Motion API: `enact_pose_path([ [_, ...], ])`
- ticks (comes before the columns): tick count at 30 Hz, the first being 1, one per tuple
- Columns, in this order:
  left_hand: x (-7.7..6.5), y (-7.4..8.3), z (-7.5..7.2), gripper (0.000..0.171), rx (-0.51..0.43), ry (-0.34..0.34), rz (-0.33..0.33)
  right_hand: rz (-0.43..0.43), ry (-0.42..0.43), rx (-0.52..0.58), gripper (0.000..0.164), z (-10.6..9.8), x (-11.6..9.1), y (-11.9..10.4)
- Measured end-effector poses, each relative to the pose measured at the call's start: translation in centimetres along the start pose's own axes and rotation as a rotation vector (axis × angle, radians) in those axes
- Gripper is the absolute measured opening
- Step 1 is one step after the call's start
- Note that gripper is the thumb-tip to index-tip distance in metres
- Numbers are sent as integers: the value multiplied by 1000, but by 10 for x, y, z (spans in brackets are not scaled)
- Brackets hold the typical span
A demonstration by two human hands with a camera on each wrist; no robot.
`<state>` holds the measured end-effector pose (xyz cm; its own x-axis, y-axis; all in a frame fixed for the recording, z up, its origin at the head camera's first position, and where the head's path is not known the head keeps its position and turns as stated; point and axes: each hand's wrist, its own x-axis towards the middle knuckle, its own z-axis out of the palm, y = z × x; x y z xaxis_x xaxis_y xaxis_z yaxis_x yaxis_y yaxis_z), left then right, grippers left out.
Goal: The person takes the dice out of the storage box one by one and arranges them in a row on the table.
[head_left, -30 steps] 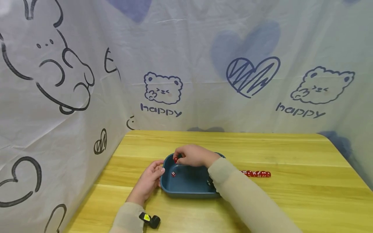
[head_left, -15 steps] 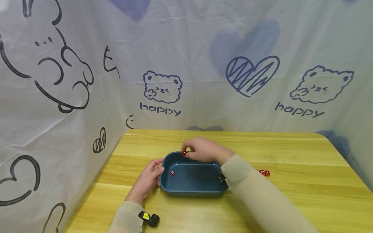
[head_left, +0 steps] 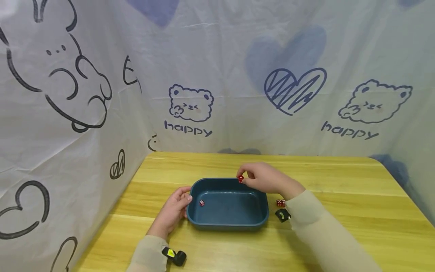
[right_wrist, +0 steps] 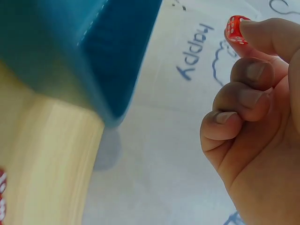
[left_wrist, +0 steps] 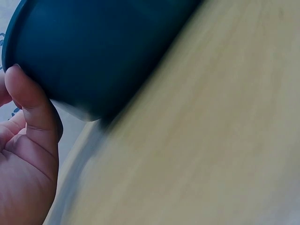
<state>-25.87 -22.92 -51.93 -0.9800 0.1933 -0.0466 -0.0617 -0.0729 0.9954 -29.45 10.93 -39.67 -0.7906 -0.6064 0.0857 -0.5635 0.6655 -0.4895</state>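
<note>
A dark blue rectangular tray (head_left: 227, 226) stands on the wooden table. At its left end my left hand (head_left: 174, 209) holds the wall, thumb at the rim; the left wrist view shows that thumb (left_wrist: 33, 101) against the tray's outside. Between thumb and index finger my right hand (head_left: 268, 180) pinches a red die (head_left: 240, 179) with white dots, above the tray's back rim toward the right. In the right wrist view, the die (right_wrist: 236, 29) sits at the fingertips, the other fingers curled in. Another red die (head_left: 202, 203) lies inside the tray, at the left.
Right of the tray, more red dice (head_left: 280, 203) lie on the table (head_left: 357, 211), partly covered by the right sleeve (head_left: 316, 215). A printed white cloth (head_left: 231, 94) hangs behind and along the left side.
My right hand has lifted the pinched die from over the tray's left part and carried it right along the back rim. The left hand has stayed at the tray's left end.
</note>
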Motion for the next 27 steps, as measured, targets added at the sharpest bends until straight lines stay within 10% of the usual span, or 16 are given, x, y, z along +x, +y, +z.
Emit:
enact_pose_path([
  [27, 0, 0, -1, 42, 14, -6, 0, 200, 189, 43, 21, 1, -99, 78],
])
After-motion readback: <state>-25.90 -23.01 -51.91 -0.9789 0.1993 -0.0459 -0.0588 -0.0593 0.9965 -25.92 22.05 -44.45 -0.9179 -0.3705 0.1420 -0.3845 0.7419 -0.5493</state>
